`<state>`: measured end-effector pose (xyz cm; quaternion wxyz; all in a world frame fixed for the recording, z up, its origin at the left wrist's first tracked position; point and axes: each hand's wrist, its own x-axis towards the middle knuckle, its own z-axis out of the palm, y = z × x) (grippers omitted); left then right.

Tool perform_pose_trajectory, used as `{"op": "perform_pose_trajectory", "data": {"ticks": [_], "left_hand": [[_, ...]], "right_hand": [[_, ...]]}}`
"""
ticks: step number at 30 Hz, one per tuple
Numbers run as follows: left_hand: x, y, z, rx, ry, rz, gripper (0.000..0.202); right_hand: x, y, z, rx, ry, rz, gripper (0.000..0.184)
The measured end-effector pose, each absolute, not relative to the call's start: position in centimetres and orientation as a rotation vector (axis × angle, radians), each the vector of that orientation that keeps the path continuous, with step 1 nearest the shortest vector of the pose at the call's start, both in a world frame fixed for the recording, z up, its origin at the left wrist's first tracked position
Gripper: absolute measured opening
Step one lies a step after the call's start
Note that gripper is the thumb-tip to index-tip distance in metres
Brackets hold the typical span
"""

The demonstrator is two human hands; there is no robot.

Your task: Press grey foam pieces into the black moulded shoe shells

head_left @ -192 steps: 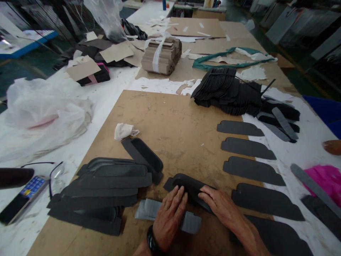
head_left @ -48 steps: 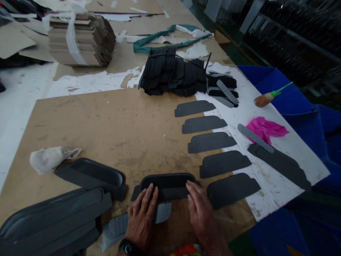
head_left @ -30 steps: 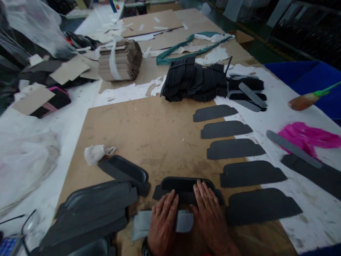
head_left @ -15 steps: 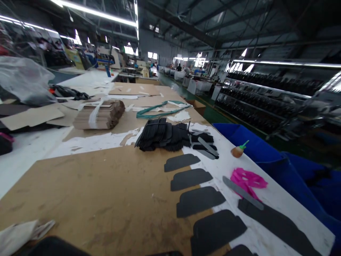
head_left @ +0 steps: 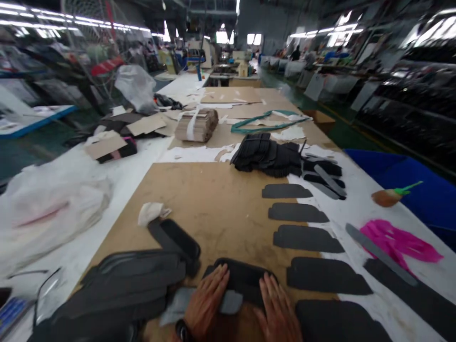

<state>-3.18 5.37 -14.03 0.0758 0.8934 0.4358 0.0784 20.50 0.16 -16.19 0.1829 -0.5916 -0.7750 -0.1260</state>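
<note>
Both hands lie flat at the near edge of the brown board [head_left: 213, 209]. My left hand [head_left: 205, 304] rests with fingers stretched out over a grey strip [head_left: 199, 304] and the left end of a black molded piece [head_left: 245, 280]. My right hand [head_left: 278, 311] presses fingers-out on the right part of that same black piece. A stack of similar dark molded pieces [head_left: 124, 289] lies just left of my left hand. A row of flat dark cut pieces [head_left: 306, 237] runs away from me on the right.
A white rag [head_left: 151, 212] lies on the board's left. A heap of black cut parts [head_left: 267, 154] and a tied cardboard bundle [head_left: 195, 126] sit farther back. Pink material [head_left: 399, 240], a grey strip [head_left: 381, 254] and a brush [head_left: 392, 195] lie right; plastic bag [head_left: 50, 209] left.
The camera swung up to the factory hall and came back down. My hands stay on the black piece, pressing it flat, shifted slightly along it.
</note>
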Motion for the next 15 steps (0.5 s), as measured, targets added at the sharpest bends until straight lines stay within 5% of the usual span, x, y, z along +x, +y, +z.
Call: {"op": "perform_pose_trajectory", "data": {"ticks": [15], "left_hand": [[-2.7,2.9,-14.0,2.446,1.442,0.213,0.064]], "right_hand": [[24.8,3.6,-15.0,-1.721,-2.334,0.264,0.035]]}}
